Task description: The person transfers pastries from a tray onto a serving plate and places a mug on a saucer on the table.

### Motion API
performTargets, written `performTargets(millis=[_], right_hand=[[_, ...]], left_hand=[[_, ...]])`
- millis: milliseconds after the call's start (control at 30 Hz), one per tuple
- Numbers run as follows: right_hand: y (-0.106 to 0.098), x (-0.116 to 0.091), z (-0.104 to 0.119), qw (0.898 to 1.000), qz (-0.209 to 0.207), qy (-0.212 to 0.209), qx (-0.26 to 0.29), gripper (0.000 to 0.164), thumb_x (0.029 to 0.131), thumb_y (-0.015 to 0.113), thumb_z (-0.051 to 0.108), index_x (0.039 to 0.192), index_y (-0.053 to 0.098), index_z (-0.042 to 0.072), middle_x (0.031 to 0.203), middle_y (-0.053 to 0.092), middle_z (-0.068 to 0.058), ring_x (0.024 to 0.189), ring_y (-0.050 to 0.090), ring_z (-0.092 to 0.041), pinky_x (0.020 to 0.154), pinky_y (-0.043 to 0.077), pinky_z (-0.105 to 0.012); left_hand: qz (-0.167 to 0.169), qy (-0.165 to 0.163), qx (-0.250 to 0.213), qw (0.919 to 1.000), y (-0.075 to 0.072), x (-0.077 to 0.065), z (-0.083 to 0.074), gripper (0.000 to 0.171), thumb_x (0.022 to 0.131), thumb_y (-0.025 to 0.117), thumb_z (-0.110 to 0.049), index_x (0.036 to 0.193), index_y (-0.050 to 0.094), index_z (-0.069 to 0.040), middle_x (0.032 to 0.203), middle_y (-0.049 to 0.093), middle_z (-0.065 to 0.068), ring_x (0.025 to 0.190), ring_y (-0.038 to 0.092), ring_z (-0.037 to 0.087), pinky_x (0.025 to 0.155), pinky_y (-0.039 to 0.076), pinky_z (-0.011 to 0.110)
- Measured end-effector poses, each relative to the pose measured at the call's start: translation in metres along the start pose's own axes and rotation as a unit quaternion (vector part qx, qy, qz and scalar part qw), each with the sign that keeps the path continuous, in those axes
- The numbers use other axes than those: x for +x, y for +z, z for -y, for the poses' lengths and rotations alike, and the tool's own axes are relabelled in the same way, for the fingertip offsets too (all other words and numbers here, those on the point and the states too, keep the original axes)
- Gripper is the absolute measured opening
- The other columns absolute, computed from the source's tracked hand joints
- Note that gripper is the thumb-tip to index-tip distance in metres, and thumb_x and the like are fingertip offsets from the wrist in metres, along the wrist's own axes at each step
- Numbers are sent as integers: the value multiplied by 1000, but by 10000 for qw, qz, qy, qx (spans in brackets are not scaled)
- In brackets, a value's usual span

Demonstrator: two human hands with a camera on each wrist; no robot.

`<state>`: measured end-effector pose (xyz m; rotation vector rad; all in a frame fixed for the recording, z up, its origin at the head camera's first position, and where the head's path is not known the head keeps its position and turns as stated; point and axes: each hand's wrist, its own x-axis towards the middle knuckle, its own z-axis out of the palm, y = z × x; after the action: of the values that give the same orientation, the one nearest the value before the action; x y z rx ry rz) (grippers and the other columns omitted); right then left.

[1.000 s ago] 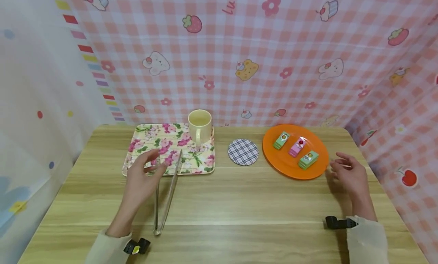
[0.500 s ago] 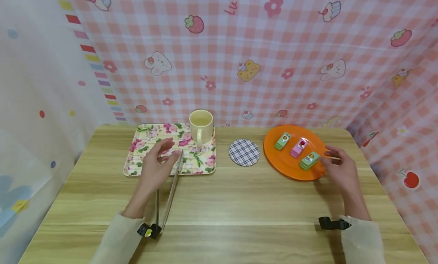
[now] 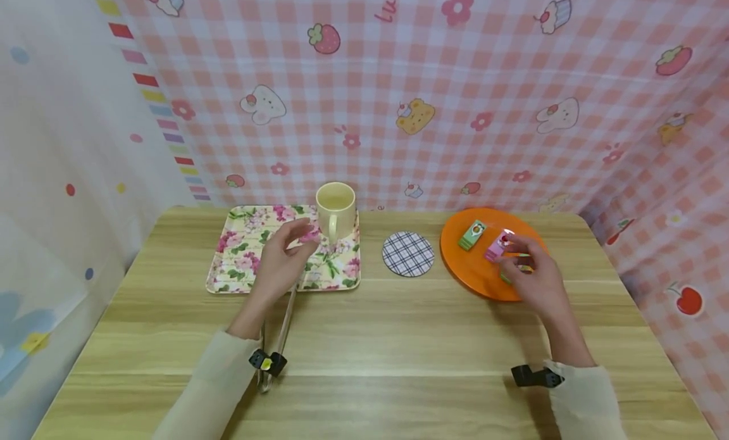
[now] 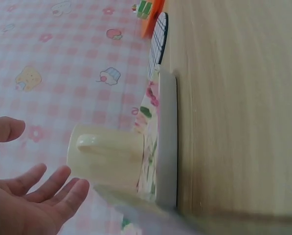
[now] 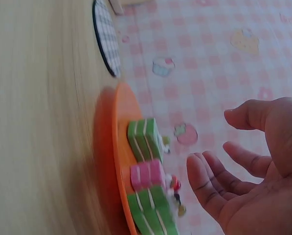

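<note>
My left hand (image 3: 283, 256) hovers over the floral tray (image 3: 228, 278), its fingers spread and holding nothing. A pale yellow mug (image 3: 335, 206) stands upright on that tray, just beyond the fingertips, its handle (image 4: 89, 142) facing the hand. Below the left forearm lie metal tongs (image 3: 287, 313), partly hidden by the wrist. My right hand (image 3: 532, 275) is above the orange plate (image 3: 455, 263) with thumb and fingers apart and nothing between them. On the plate sit a pink toy cake slice (image 5: 148, 175) and two green toy cake slices (image 5: 145, 139); the hand partly covers the nearer green one.
A round checked coaster (image 3: 407, 254) lies between the tray and the plate. Behind the wooden table (image 3: 398, 358) hangs a pink gingham cloth (image 3: 376, 98), with a pale dotted cloth (image 3: 51, 174) at the left.
My left hand has moved right and forward across the tray towards the mug. My right hand has come left from beside the plate to over the cake slices. Nothing has been picked up.
</note>
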<state>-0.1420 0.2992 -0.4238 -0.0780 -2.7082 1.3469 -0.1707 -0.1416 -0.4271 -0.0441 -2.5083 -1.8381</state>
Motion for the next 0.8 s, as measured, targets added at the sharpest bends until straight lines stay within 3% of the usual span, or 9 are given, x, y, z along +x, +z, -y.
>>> performTargets(millis=[200,333,500,800], right_hand=[[18,0,10,9991,286,-260,-179,52,101,66,26,146,50,4,128,62,-20,102,62,-20,81,47,-7],[29,1,14,9977,601,-174,-279,56,101,67,28,148,48,4,130,61,-19,109,62,-31,87,49,-18],[45,4,18,9955,923,67,-193,61,100,69,29,152,45,8,132,61,-17,112,62,-32,89,53,-31],[74,11,26,9913,1245,296,-322,69,96,72,31,153,42,6,130,62,-16,102,62,-28,83,54,-32]], left_hand=[[102,-218,-51,9997,11,11,-2,50,101,65,-30,147,53,-15,145,59,12,133,58,30,108,51,46],[108,-210,-183,9996,19,18,-3,50,101,66,-30,146,54,-12,143,59,12,137,53,28,113,46,44],[64,-183,-233,9995,28,24,-4,52,100,66,-30,146,53,-8,142,59,13,136,53,28,115,44,44],[-40,-716,-902,9933,41,33,-3,50,101,65,-23,145,50,-5,139,60,15,131,57,29,109,49,42]])
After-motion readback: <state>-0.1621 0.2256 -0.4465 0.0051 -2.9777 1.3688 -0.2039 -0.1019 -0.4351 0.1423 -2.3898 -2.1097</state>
